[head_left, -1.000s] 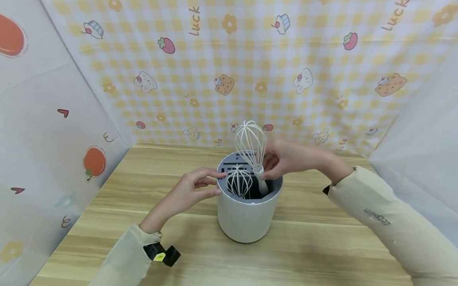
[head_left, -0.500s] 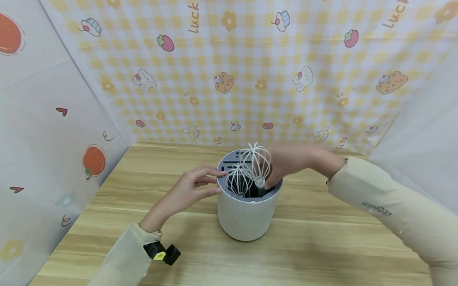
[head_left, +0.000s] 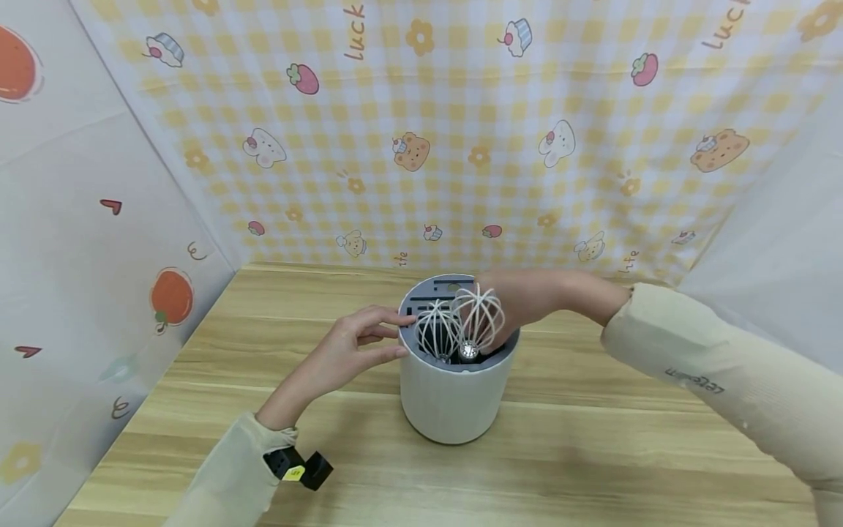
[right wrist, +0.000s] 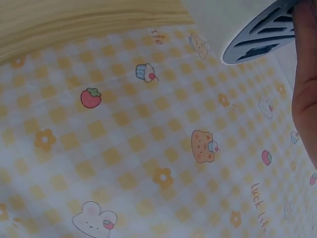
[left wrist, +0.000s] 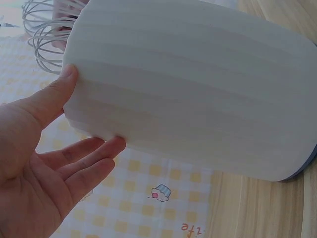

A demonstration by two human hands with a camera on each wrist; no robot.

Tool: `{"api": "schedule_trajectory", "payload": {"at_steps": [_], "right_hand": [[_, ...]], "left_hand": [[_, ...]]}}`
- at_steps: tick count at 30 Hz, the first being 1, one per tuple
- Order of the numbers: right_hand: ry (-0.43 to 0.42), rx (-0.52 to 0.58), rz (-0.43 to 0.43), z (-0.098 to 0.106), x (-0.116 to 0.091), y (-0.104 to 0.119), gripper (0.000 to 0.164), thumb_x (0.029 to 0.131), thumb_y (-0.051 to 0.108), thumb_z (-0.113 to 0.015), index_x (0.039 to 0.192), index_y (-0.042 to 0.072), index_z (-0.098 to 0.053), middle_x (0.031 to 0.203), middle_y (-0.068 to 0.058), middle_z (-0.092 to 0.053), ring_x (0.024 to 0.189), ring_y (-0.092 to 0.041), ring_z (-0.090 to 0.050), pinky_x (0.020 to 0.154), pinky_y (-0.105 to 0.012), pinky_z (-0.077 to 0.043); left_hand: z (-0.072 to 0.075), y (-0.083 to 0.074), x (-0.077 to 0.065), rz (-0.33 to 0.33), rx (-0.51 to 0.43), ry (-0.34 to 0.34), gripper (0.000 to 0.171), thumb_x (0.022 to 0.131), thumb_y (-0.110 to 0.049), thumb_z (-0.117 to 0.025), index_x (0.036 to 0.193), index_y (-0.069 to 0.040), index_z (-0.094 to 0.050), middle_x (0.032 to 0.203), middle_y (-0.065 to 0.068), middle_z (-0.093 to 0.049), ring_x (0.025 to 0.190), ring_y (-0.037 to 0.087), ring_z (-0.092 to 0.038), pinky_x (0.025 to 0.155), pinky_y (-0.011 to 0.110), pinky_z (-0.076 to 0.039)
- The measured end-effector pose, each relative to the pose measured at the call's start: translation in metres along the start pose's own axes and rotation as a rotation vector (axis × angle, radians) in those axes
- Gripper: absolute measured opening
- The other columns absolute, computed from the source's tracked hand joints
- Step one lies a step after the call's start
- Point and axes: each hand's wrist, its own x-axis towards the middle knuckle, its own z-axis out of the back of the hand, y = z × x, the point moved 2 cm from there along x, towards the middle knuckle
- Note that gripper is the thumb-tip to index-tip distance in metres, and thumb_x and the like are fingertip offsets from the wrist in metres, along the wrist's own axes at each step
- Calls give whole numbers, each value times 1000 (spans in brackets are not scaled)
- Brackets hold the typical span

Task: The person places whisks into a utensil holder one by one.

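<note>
A white round utensil holder [head_left: 454, 406] with a grey slotted top stands upright on the table. In its dark front opening sits one whisk [head_left: 436, 329], wires up. Beside it, to the right, is a second whisk [head_left: 478, 318], its metal collar at rim level and its handle hidden inside. My right hand [head_left: 523, 296] holds this second whisk from behind the wires; the fingertips are mostly hidden. With fairly straight fingers, my left hand [left wrist: 44, 153] touches the holder's left side, the thumb at the rim. The right wrist view catches only an edge of my right hand [right wrist: 306, 89].
The wood-grain table [head_left: 296, 337] spreads around the holder. Behind it hangs a yellow checked cloth [head_left: 461, 197] with cartoon prints. A white printed sheet [head_left: 72, 293] closes off the left side, and a plain white one [head_left: 777, 293] the right.
The right hand has lowered the second whisk into the holder, handle first, so its wires now sit close beside the first whisk's. My left hand has stayed at the rim.
</note>
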Motion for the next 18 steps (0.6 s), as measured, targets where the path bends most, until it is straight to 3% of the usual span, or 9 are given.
{"api": "schedule_trajectory", "payload": {"at_steps": [4,9,13,18], "right_hand": [[7,5,6,0,-2,0,12,72,6,-76,77,6,-65,69,9,-61,62,0,-51,59,-22,-49],[-25,4,-88,0,-9,0,12,72,10,-76,74,10,-65,63,11,-57,56,0,-47,53,-20,-45],[-40,83,-181,-1,-16,0,15,73,10,-75,81,6,-63,66,8,-60,60,-3,-52,55,-22,-48],[-48,165,-214,-3,-22,1,16,76,10,-74,80,6,-60,71,4,-63,67,-7,-60,61,-26,-52]], "left_hand": [[0,0,1,0,-1,0,34,82,-13,-69,115,-12,-62,121,1,-57,102,18,-60,87,28,-48],[0,0,1,1,5,1,34,83,-14,-69,116,-12,-61,121,2,-56,102,18,-60,87,30,-48],[1,1,-1,-6,32,-4,36,83,-16,-69,118,-13,-61,120,1,-56,101,17,-60,88,31,-48],[5,-1,-1,-27,78,-9,36,84,-21,-68,119,-16,-61,121,0,-56,102,15,-59,90,31,-46]]}}
